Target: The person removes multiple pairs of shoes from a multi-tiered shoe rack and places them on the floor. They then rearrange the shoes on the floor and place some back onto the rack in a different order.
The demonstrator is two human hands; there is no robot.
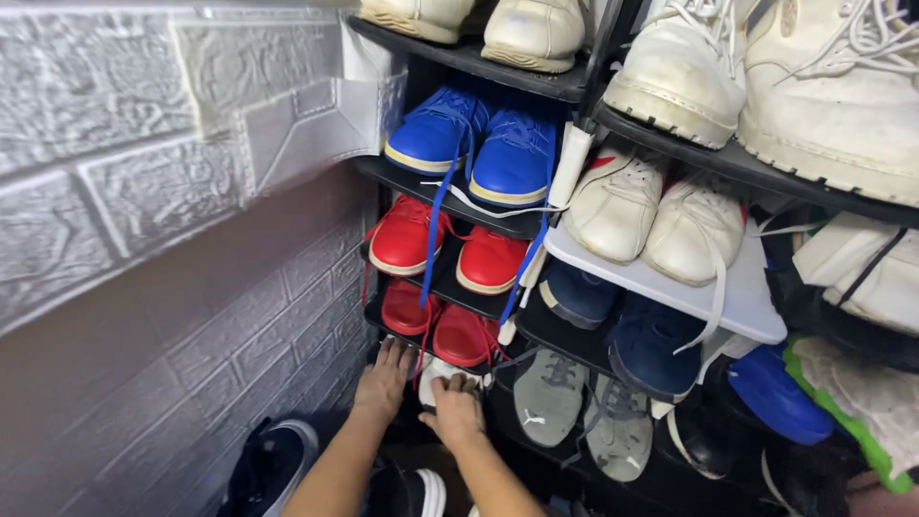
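Head view: you looked down at a black shoe rack (565,91) beside a grey brick-pattern wall (144,239).
Left hand (383,378): you laid it flat, fingers spread, on the lowest shelf edge; it gripped nothing.
Right hand (454,410): your fingers were curled over the near end of a white shoe (442,370); whether the grip was fully closed could not be told.
Shoe position: it sat on the bottom tier, below the red pair (440,325), left of the grey sneakers (574,407).
Bearing: the shoe lay directly ahead of your right hand, touching it; your left hand was just beside it.
Long axis: it ran away from you into the rack; which end faced you could not be told.
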